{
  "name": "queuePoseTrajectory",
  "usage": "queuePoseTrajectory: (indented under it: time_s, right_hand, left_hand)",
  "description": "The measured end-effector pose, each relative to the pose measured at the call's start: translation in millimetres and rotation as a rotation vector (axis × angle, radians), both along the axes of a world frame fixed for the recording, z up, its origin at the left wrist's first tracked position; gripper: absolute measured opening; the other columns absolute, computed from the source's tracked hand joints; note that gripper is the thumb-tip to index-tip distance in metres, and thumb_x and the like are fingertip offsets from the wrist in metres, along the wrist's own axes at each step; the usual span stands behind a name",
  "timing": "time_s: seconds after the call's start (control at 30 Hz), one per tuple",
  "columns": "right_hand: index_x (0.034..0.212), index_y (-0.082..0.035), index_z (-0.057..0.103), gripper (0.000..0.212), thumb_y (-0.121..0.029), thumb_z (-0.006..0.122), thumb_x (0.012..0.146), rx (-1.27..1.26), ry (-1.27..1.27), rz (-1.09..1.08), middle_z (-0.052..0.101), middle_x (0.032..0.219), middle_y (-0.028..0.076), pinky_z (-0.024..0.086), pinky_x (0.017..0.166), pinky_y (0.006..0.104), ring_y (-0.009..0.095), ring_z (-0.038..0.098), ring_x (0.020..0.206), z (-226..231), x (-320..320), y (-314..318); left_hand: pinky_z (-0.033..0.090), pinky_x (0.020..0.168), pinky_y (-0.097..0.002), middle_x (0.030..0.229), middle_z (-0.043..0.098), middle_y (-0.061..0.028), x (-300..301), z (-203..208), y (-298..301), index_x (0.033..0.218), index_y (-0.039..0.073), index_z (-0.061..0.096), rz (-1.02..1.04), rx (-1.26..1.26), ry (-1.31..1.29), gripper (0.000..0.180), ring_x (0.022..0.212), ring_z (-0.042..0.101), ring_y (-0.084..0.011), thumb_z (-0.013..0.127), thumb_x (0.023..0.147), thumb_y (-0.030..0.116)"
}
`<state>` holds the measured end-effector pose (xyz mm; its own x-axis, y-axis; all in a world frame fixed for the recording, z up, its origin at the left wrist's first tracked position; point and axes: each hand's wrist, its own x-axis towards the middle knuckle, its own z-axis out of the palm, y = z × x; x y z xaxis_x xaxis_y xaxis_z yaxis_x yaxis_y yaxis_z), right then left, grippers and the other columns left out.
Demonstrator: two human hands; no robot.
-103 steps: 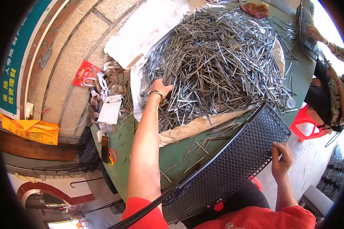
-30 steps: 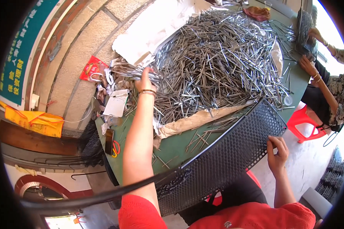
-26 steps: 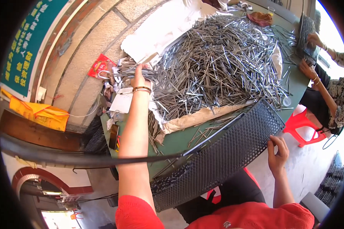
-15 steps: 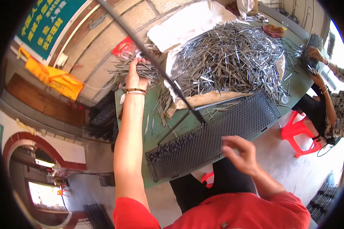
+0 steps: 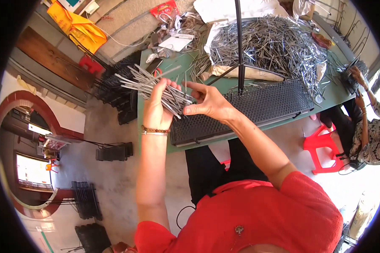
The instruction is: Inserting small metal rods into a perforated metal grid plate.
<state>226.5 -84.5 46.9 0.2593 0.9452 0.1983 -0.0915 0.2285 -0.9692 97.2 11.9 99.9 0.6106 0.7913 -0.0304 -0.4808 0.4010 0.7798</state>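
A loose bundle of thin grey metal rods [image 5: 150,89] lies across my left hand [image 5: 158,103], its thumb over the rods and its fingers curled underneath. From the right, my right hand [image 5: 209,101] meets the bundle's end, thumb below and forefinger above, with rod tips between them. Just beyond my right hand, a long black mesh rack [image 5: 266,103] rests along the table's near edge. A black upright bar [image 5: 241,46] rises from its back side. Farther back, a big heap of similar rods [image 5: 270,46] fills an opened white sack [image 5: 223,10].
The green table [image 5: 337,90] runs off to the right, where another person's hands [image 5: 359,80] work at a dark mesh piece. A red stool [image 5: 325,145] stands near that person. Black racks [image 5: 122,95] are stacked left of the table. A red packet [image 5: 164,9] lies at the back.
My left hand has come nearer with the rods. My right hand has moved from over the rack's front edge to the bundle's right end. The view has shifted too.
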Motion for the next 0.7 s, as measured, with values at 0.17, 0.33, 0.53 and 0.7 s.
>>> queuePoseTrajectory:
  time_s: [0.17, 0.33, 0.53, 0.7]
  right_hand:
    - [0.121, 0.000, 0.055, 0.056, -0.014, 0.079, 0.073, 0.066, 0.369, 0.035, 0.061, 0.088, -0.001, 0.037, 0.054, 0.0179, 0.002, 0.049, 0.066, -13, -21, 5]
    - [0.098, -0.004, 0.068, 0.019, -0.017, 0.069, 0.085, 0.010, 0.441, -0.123, 0.059, 0.072, -0.003, 0.031, 0.048, 0.0187, 0.003, 0.041, 0.053, -14, -14, 34]
    - [0.088, 0.001, 0.067, 0.019, -0.018, 0.070, 0.084, 0.031, 0.247, -0.307, 0.058, 0.067, 0.000, 0.036, 0.050, 0.0206, 0.006, 0.047, 0.052, -16, -3, 45]
    - [0.094, 0.003, 0.065, 0.023, -0.018, 0.068, 0.085, 0.013, -0.048, -0.419, 0.059, 0.067, 0.001, 0.040, 0.051, 0.0209, 0.006, 0.052, 0.055, 7, 14, 46]
  left_hand:
    - [0.051, 0.083, -0.0333, 0.086, 0.060, -0.0048, -6, -43, 8, 0.090, 0.004, 0.058, -0.019, -0.137, -0.052, 0.015, 0.084, 0.059, -0.0169, 0.065, 0.086, 0.016]
    - [0.051, 0.083, -0.0355, 0.085, 0.061, -0.0039, 11, -50, 58, 0.091, 0.005, 0.058, 0.002, -0.114, -0.053, 0.014, 0.083, 0.060, -0.0166, 0.065, 0.085, 0.015]
    - [0.050, 0.086, -0.0360, 0.084, 0.061, -0.0033, 4, -56, 78, 0.092, 0.004, 0.059, 0.046, -0.150, -0.061, 0.014, 0.081, 0.059, -0.0163, 0.065, 0.085, 0.015]
    - [0.050, 0.086, -0.0371, 0.084, 0.059, -0.0055, -24, -77, 78, 0.088, 0.004, 0.056, 0.081, -0.202, -0.065, 0.014, 0.082, 0.058, -0.0183, 0.063, 0.086, 0.015]
